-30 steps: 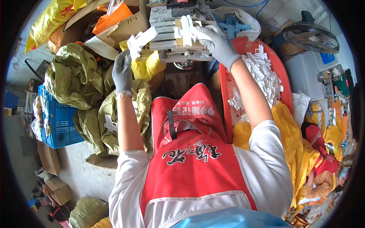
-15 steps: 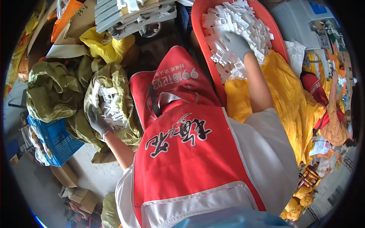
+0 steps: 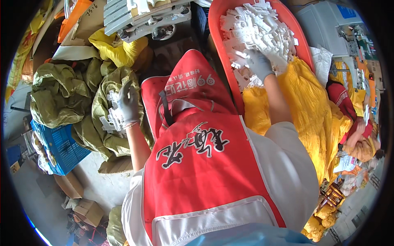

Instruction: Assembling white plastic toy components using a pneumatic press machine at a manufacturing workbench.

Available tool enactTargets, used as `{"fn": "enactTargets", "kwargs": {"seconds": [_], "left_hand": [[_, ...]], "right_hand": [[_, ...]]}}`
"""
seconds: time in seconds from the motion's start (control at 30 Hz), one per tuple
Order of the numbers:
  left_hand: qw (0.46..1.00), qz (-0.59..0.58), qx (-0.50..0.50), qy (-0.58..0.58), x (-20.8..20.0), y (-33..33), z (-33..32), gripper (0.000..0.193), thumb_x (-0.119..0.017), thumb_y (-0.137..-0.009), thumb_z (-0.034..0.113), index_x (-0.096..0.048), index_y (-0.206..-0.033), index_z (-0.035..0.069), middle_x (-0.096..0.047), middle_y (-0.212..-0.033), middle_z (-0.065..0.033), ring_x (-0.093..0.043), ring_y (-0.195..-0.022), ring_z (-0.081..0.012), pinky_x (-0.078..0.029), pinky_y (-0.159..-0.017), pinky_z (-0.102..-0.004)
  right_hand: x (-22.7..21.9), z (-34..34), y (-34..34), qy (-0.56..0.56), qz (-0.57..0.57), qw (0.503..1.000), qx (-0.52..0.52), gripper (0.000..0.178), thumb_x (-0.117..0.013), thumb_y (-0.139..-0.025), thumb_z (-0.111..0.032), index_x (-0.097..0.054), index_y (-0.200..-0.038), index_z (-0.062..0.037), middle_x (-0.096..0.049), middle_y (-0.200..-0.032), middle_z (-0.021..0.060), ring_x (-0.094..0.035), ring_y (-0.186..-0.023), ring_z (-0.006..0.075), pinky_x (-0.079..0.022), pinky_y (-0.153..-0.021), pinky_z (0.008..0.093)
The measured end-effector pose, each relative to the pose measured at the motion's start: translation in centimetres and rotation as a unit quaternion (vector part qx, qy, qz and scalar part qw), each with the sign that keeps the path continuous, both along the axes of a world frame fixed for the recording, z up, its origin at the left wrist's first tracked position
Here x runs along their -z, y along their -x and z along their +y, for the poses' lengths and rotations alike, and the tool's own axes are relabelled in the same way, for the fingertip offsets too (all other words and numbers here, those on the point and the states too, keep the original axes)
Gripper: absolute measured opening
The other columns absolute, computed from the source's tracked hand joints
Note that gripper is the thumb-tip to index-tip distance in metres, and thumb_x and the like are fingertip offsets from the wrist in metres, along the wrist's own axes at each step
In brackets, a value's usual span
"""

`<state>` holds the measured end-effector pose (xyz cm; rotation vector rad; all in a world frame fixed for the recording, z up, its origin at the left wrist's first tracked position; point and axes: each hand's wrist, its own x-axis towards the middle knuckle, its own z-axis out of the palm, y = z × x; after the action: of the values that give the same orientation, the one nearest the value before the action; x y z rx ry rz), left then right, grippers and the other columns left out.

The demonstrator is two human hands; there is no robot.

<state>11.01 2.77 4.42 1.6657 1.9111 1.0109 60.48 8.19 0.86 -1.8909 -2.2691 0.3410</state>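
Observation:
My left hand point(image 3: 129, 105), in a grey glove, is raised over a green woven sack point(image 3: 139, 119) beside my knee. Its fingers are stretched and apart, with nothing seen in them. White plastic parts point(image 3: 113, 117) lie in the sack's mouth, partly behind this hand. At the near part of a red tub point(image 3: 304, 43), my gloved right hand point(image 3: 261, 65) has its fingers curled. A slightly smeared white plastic part point(image 3: 239, 57) shows at its fingertips. Many more white plastic parts point(image 3: 262, 26) are heaped in the tub around and beyond the hand.
Yellow woven sheeting point(image 3: 308, 106) drapes over the tub's near end, to my right. A grey metal machine point(image 3: 156, 20) stands ahead. On the left are a yellow bag point(image 3: 127, 51), a blue crate point(image 3: 65, 147) and cardboard boxes point(image 3: 88, 212). Another person point(image 3: 357, 127) sits at far right.
My left hand has risen out of the sack and moved right, off the parts. My right hand has drawn back toward me over the heap, a white part at its fingertips.

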Motion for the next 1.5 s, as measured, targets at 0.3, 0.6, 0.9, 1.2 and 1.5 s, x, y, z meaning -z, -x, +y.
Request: {"fn": "enactTargets", "kwargs": {"seconds": [0.3,0.6,0.9,1.2,1.5], "left_hand": [[0.924,-0.291,0.219,0.114,-3.2,-9.9,2.7,0.031,-0.055,-0.093,0.016,-0.056,-0.120,0.001,-0.064,-0.107,-0.0082,-0.060,-0.095,-0.0144,-0.046,-0.087,-0.0269],[0.622,-0.673,0.306,0.258,-2.5,-13.0,3.9,0.066,-0.057,-0.090,0.046,-0.036,-0.139,0.007,-0.052,-0.128,-0.0075,-0.060,-0.100,-0.0210,-0.050,-0.086,-0.0362],[0.780,-0.606,0.116,0.107,-2.4,-13.0,3.4,0.031,-0.059,-0.091,0.010,-0.055,-0.121,0.001,-0.060,-0.113,-0.0050,-0.058,-0.098,-0.0125,-0.051,-0.084,-0.0287],[0.883,-0.384,0.263,0.067,-5.4,-15.5,3.5,0.033,-0.058,-0.091,0.018,-0.057,-0.121,0.004,-0.067,-0.093,-0.0057,-0.061,-0.085,-0.0116,-0.049,-0.074,-0.0262],[0.943,0.096,0.164,-0.275,-15.7,-5.9,14.4,0.031,-0.062,-0.084,0.017,-0.060,-0.112,0.004,-0.062,-0.108,-0.0161,-0.058,-0.100,-0.0341,-0.047,-0.086,-0.0377]], "right_hand": [[-9.1,-0.3,2.1,-0.033,0.561,0.816,0.138,0.022,-0.052,-0.092,-0.005,-0.057,-0.113,-0.0037,-0.061,-0.103,0.0048,-0.060,-0.087,0.0127,-0.049,-0.076,0.0243],[-6.4,1.3,11.6,0.201,0.817,0.518,-0.155,0.011,-0.057,-0.087,-0.003,-0.061,-0.095,-0.0101,-0.056,-0.121,0.0110,-0.051,-0.119,0.0262,-0.039,-0.102,0.0379],[-8.3,-1.4,14.6,0.007,0.538,0.842,0.032,0.026,-0.049,-0.095,-0.015,-0.052,-0.118,-0.0021,-0.058,-0.103,0.0057,-0.056,-0.077,0.0125,-0.048,-0.071,0.0258],[-5.0,-3.4,15.4,-0.036,0.425,0.903,-0.050,0.061,-0.062,-0.083,-0.007,-0.033,-0.137,0.0011,-0.053,-0.119,0.0181,-0.055,-0.109,0.0298,-0.044,-0.093,0.0356],[-7.9,-2.8,11.7,0.060,0.624,0.777,0.052,0.051,-0.047,-0.090,-0.014,-0.037,-0.139,-0.0048,-0.049,-0.125,0.0062,-0.055,-0.096,0.0144,-0.046,-0.086,0.0278]]}}
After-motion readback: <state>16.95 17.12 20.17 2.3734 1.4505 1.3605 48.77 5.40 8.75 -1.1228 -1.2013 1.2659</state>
